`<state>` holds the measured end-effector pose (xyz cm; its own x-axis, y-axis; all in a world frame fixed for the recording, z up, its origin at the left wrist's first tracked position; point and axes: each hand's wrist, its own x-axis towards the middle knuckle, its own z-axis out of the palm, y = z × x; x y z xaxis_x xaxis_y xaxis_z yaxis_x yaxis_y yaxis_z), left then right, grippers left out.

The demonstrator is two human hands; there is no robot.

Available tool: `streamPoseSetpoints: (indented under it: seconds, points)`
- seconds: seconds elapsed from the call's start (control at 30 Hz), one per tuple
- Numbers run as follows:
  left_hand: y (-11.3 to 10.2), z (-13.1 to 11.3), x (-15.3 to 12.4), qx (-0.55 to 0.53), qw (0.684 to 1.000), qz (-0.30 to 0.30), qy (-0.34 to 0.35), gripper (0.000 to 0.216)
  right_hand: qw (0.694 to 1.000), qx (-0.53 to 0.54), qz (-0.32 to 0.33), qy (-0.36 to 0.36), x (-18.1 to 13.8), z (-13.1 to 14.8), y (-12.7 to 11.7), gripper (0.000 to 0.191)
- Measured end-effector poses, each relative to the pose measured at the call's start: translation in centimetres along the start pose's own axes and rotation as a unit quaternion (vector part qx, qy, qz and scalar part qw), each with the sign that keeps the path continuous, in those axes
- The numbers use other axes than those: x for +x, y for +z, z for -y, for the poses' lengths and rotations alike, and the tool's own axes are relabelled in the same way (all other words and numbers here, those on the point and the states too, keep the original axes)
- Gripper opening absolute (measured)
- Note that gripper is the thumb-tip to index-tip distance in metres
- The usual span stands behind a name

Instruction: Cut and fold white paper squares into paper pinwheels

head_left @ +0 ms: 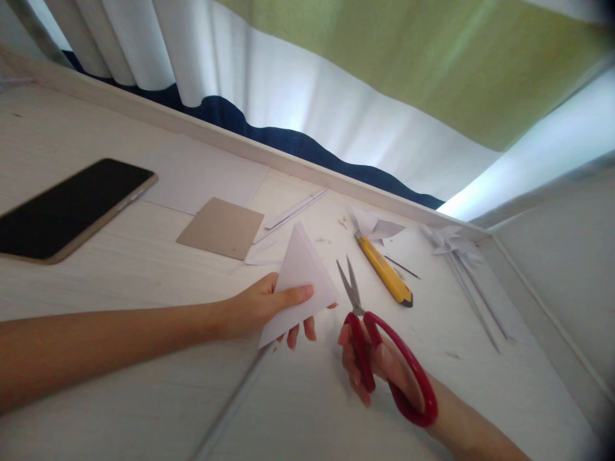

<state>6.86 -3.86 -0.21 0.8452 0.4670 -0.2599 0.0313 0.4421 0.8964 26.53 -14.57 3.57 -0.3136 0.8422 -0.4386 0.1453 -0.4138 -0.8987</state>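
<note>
My left hand (262, 307) pinches a folded white paper triangle (300, 278) between thumb and fingers and holds it just above the white table (120, 282). My right hand (379, 365) grips red-handled scissors (384, 349) with fingers through the loops. The blades are slightly apart and point up toward the triangle's right edge, a short gap away from it.
A black phone (67, 208) lies at the left. A brown card square (221, 227) and a white sheet (202, 176) sit behind my left hand. A yellow utility knife (384, 269), paper scraps (375, 224) and a paper pinwheel (456, 246) lie toward the right by the table's raised edge.
</note>
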Motion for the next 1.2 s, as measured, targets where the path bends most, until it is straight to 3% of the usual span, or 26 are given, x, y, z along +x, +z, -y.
streamPoseSetpoints:
  seconds: [0.57,0.97,1.2]
  points:
    - [-0.1,0.3,0.1,-0.022,0.999,0.015,0.023,0.038,0.997,-0.007,0.077,-0.021,-0.4,0.7,0.7,0.054]
    - [-0.2,0.4,0.2,-0.06,0.996,0.025,0.064,0.04,0.996,-0.016,0.084,-0.033,0.0,-0.3,0.1,0.051]
    - [0.0,0.1,-0.1,-0.033,0.998,0.035,0.039,0.035,0.996,-0.011,0.086,-0.021,0.2,-0.5,0.2,0.045]
